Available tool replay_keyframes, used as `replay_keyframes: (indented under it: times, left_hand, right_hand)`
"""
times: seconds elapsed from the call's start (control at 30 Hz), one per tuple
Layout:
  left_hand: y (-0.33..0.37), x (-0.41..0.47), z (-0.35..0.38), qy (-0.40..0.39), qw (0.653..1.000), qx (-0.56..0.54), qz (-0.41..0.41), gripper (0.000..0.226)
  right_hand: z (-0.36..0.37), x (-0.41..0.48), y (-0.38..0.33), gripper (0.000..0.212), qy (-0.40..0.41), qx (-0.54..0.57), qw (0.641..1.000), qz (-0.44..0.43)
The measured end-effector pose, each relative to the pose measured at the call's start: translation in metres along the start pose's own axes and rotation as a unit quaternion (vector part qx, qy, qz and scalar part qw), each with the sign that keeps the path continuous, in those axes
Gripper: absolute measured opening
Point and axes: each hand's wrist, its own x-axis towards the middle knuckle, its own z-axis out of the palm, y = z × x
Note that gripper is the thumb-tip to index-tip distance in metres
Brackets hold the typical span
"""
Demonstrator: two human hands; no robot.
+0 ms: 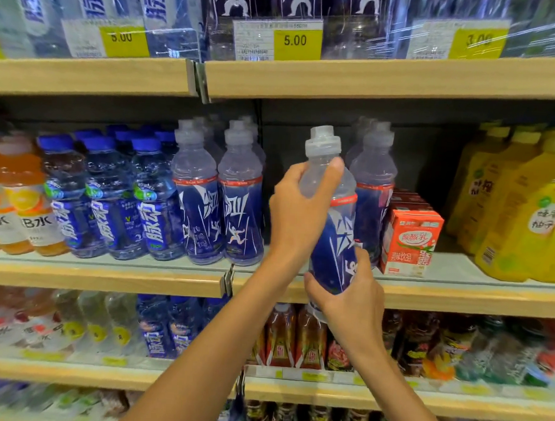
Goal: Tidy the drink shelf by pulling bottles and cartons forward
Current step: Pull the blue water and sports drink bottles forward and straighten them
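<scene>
left hand (297, 211) grips neck & right hand (348, 297) base of blue-label bottle (335, 244), tilted, in front of mid shelf (108, 279).

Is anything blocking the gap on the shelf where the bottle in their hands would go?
Nothing visible does. The bottle, gripped by the left hand and right hand, hangs just before the gap between the left neighbour bottle and right neighbour bottle. Hands and bottle hide part of that shelf spot.
</scene>
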Motion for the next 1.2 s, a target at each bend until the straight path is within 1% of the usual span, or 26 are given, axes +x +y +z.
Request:
replay_keyframes:
  times: [0.1, 0.17, 0.2, 0.23, 0.27, 0.33, 0.37, 0.4, 0.43, 0.5, 0.53, 0.6, 0.67, 0.7, 0.73, 0.77, 0.8, 0.83, 0.87, 0.9, 0.93, 1.0, 1.03, 1.07, 1.13, 1.2]
  left_hand:
    - [0.002, -0.005, 0.015, 0.048, 0.999, -0.017, 0.005, 0.035]
    - [0.001, -0.004, 0.016, 0.074, 0.996, -0.040, 0.002, 0.024]
    - [0.001, -0.003, 0.016, 0.083, 0.995, -0.052, 0.000, 0.020]
    - [0.001, -0.003, 0.015, 0.089, 0.994, -0.064, -0.002, 0.020]
    - [0.000, -0.002, 0.013, 0.088, 0.993, -0.078, -0.005, 0.020]
    - [0.001, 0.003, 0.008, 0.065, 0.990, -0.122, -0.031, 0.019]
    - [0.002, 0.005, 0.004, 0.045, 0.985, -0.153, -0.061, 0.018]
    - [0.003, 0.009, -0.001, 0.018, 0.976, -0.192, -0.097, 0.016]
    - [0.005, 0.012, -0.006, -0.019, 0.962, -0.237, -0.136, 0.012]
    - [0.008, 0.019, -0.015, -0.124, 0.912, -0.343, -0.187, 0.011]
    - [0.010, 0.022, -0.018, -0.183, 0.882, -0.391, -0.189, 0.015]
    - [0.013, 0.026, -0.020, -0.271, 0.826, -0.466, -0.165, 0.033]
    - [0.014, 0.028, -0.019, -0.325, 0.779, -0.514, -0.153, 0.044]
    - [0.014, 0.029, -0.017, -0.342, 0.764, -0.525, -0.154, 0.045]
    - [0.012, 0.028, -0.016, -0.354, 0.754, -0.529, -0.159, 0.045]
    - [0.009, 0.027, -0.015, -0.361, 0.749, -0.529, -0.169, 0.044]
    - [0.006, 0.026, -0.015, -0.361, 0.748, -0.526, -0.181, 0.044]
    - [0.003, 0.024, -0.016, -0.353, 0.755, -0.519, -0.191, 0.044]
    - [0.000, 0.024, -0.017, -0.337, 0.773, -0.499, -0.200, 0.043]
    - [-0.002, 0.024, -0.018, -0.316, 0.801, -0.465, -0.206, 0.040]
    - [-0.003, 0.024, -0.020, -0.290, 0.841, -0.407, -0.207, 0.037]
    - [-0.006, 0.026, -0.023, -0.219, 0.930, -0.231, -0.182, 0.036]
    - [-0.007, 0.027, -0.025, -0.186, 0.959, -0.150, -0.153, 0.035]
    - [-0.007, 0.027, -0.026, -0.161, 0.976, -0.090, -0.117, 0.032]
    - [-0.005, 0.024, -0.025, -0.128, 0.991, -0.016, -0.045, 0.036]
    - [-0.003, 0.018, -0.018, -0.101, 0.995, 0.004, -0.003, 0.045]
  right_hand:
    - [0.005, -0.007, 0.002, 0.070, 0.018, -0.046, 0.999, -0.003]
    - [0.007, -0.010, 0.003, 0.077, 0.013, -0.072, 0.997, -0.005]
    - [0.007, -0.010, 0.004, 0.076, 0.005, -0.080, 0.997, -0.006]
    - [0.005, -0.010, 0.004, 0.072, -0.011, -0.071, 0.997, -0.002]
    - [0.002, -0.009, 0.004, 0.067, -0.038, -0.039, 0.998, 0.006]
    - [-0.010, -0.002, 0.008, 0.060, -0.115, 0.084, 0.989, 0.040]
    - [-0.017, 0.003, 0.012, 0.059, -0.162, 0.160, 0.972, 0.058]
    - [-0.024, 0.008, 0.014, 0.057, -0.215, 0.239, 0.944, 0.078]
    - [-0.030, 0.011, 0.015, 0.057, -0.266, 0.310, 0.907, 0.102]
    - [-0.038, 0.016, 0.017, 0.058, -0.351, 0.406, 0.833, 0.132]
    - [-0.039, 0.017, 0.016, 0.055, -0.384, 0.435, 0.803, 0.137]
    - [-0.034, 0.018, 0.012, 0.054, -0.442, 0.475, 0.747, 0.146]
    - [-0.024, 0.017, 0.008, 0.067, -0.479, 0.503, 0.704, 0.148]
    - [-0.020, 0.016, 0.005, 0.069, -0.487, 0.513, 0.693, 0.141]
    - [-0.017, 0.016, 0.002, 0.066, -0.486, 0.515, 0.694, 0.130]
    - [-0.015, 0.015, 0.000, 0.061, -0.478, 0.510, 0.705, 0.118]
    - [-0.014, 0.013, -0.001, 0.057, -0.468, 0.501, 0.720, 0.108]
    - [-0.014, 0.012, -0.001, 0.058, -0.450, 0.485, 0.742, 0.107]
    - [-0.013, 0.011, 0.000, 0.064, -0.421, 0.460, 0.774, 0.114]
    - [-0.014, 0.010, 0.002, 0.072, -0.384, 0.427, 0.809, 0.124]
    - [-0.014, 0.009, 0.003, 0.075, -0.345, 0.396, 0.841, 0.129]
    - [-0.016, 0.010, 0.006, 0.070, -0.276, 0.359, 0.883, 0.122]
    - [-0.017, 0.011, 0.005, 0.066, -0.246, 0.344, 0.899, 0.111]
    - [-0.019, 0.012, 0.005, 0.063, -0.215, 0.325, 0.916, 0.094]
    - [-0.018, 0.013, 0.006, 0.056, -0.156, 0.279, 0.946, 0.054]
    - [-0.014, 0.011, 0.006, 0.048, -0.104, 0.218, 0.970, 0.023]
